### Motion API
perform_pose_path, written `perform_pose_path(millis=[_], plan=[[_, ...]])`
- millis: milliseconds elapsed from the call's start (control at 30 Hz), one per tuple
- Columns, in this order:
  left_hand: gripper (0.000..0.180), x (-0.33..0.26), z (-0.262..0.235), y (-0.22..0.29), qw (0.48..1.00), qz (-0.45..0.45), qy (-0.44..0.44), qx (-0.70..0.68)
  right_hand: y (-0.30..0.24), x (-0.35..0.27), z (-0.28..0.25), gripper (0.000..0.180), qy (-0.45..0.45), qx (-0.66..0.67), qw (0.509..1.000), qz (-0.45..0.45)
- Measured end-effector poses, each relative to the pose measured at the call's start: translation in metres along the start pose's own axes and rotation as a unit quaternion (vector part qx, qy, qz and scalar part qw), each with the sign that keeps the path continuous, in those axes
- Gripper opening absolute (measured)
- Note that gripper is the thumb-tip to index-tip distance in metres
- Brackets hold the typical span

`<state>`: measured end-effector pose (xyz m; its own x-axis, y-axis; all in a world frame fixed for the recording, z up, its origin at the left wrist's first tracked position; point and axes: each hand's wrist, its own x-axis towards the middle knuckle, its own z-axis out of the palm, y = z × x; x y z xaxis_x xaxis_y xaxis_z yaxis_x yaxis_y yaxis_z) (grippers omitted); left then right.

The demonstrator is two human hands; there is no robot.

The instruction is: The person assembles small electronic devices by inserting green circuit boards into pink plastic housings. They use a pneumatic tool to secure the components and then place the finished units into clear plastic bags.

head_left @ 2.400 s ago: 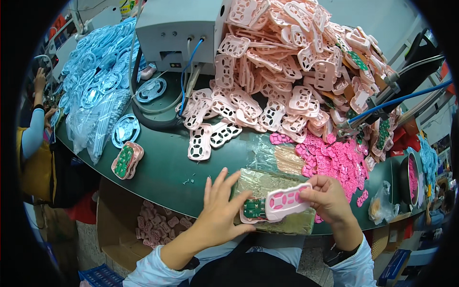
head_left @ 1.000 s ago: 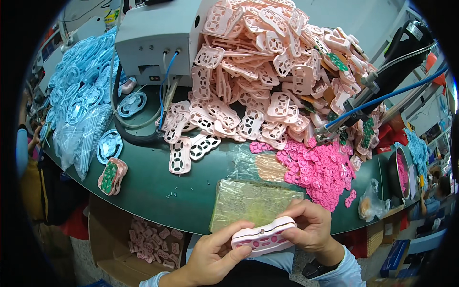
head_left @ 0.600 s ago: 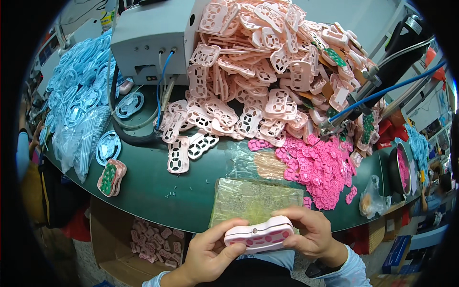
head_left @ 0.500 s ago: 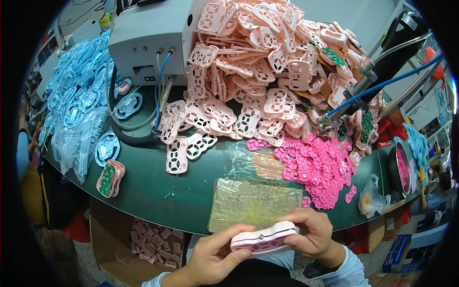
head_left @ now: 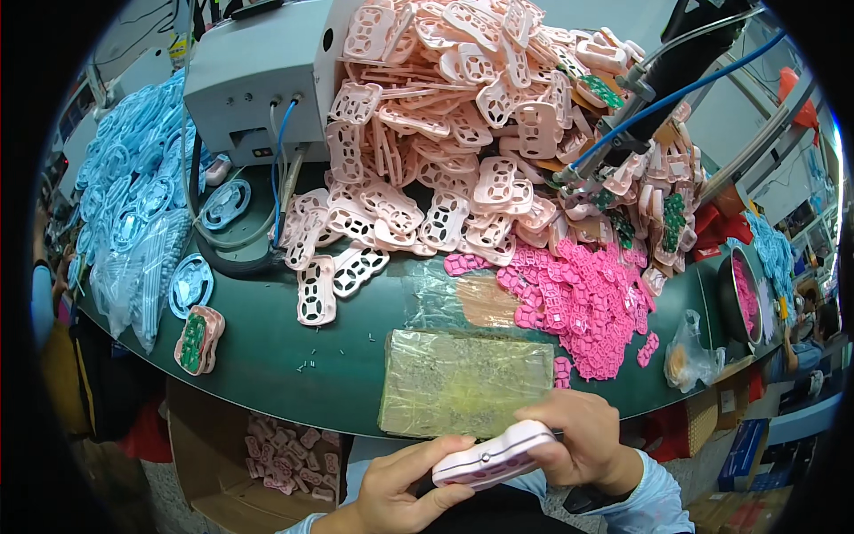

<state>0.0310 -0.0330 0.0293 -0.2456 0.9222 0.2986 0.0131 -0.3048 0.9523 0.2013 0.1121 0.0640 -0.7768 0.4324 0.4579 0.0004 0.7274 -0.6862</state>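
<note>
Between both hands, just in front of the table's near edge, is a pale pink two-part plastic casing (head_left: pixel 492 457) with a dark seam along its side. A small round metallic spot shows on that side, and darker pink shows on its underside. My left hand (head_left: pixel 400 489) grips the left end between thumb and fingers. On the other end my right hand (head_left: pixel 583 438) is closed, fingers over the top and thumb low on the side. Behind the hands lies a yellowish flat block (head_left: pixel 467 378) wrapped in clear film.
Pale pink shells (head_left: pixel 445 116) are heaped behind, beside magenta button pieces (head_left: pixel 587 311). A casing with a green circuit board (head_left: pixel 197 340) sits left, near light-blue parts (head_left: pixel 133 187). A grey machine (head_left: pixel 258 98) and a tool arm (head_left: pixel 640 107) flank the heap. Below is a carton (head_left: pixel 205 481).
The casing has tilted, its right end now higher, and its seam looks thinner. Both hands keep hold of it. The whole view has shifted slightly.
</note>
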Motion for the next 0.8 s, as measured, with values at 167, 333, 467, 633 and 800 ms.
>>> perform_pose_path(millis=[167, 333, 467, 633, 800], plan=[[0.037, -0.003, 0.003, -0.006, 0.997, -0.053, 0.005, 0.054, 0.002, -0.008, 0.008, 0.030, 0.004, 0.219, 0.969, 0.113], [0.035, 0.003, 0.002, -0.004, 0.996, -0.039, -0.007, 0.076, 0.010, -0.014, 0.012, 0.033, 0.036, 0.166, 0.985, 0.039], [0.036, 0.002, 0.004, -0.001, 0.996, -0.025, 0.004, 0.081, 0.009, -0.014, 0.011, 0.037, 0.035, 0.124, 0.992, 0.018], [0.037, 0.002, 0.000, 0.000, 0.993, 0.000, -0.014, 0.115, 0.009, -0.015, 0.008, 0.043, 0.021, 0.149, 0.989, 0.009], [0.038, 0.001, 0.004, 0.004, 0.999, -0.048, 0.016, 0.020, 0.005, -0.017, 0.011, 0.044, 0.017, 0.210, 0.976, 0.057]])
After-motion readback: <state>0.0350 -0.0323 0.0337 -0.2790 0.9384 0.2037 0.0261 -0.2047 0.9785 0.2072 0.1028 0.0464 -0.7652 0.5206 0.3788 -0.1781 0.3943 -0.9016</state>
